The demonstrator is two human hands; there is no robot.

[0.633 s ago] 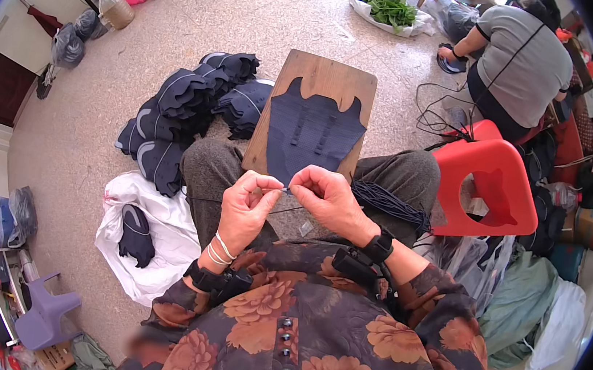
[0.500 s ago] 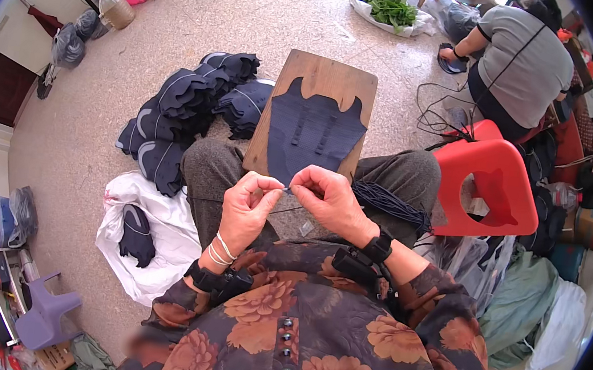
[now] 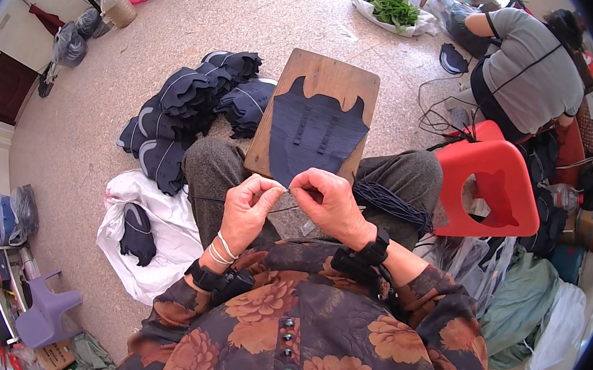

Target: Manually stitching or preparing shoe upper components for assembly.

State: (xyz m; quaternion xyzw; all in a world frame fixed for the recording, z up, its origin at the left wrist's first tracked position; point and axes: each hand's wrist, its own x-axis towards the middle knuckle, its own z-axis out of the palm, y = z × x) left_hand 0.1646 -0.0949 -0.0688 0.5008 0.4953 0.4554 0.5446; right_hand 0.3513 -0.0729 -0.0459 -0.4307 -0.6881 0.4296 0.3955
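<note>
My left hand point(image 3: 246, 208) and my right hand point(image 3: 334, 205) meet fingertip to fingertip above my lap, both pinched. Between them a thin dark cord point(image 3: 285, 210) shows in part; its tip in the fingers is too small to make out. Just beyond the fingertips a dark navy shaped fabric piece point(image 3: 317, 132), with two rows of small slots, lies flat on a wooden board point(image 3: 338, 73). The board rests at my knees. Over my right thigh lies a bundle of dark cords point(image 3: 393, 205).
Stacks of navy fabric pieces point(image 3: 182, 99) lie on the floor left of the board. A white sack point(image 3: 177, 237) bears another bundle. At right stands a red plastic stool point(image 3: 516, 184), with bags point(image 3: 524, 306) behind. A co-worker point(image 3: 526, 61) bends down at the far right.
My hands keep their pinch, nearly in the same place. The co-worker's hand has left the dark piece on the floor, and their body has leaned to the right.
</note>
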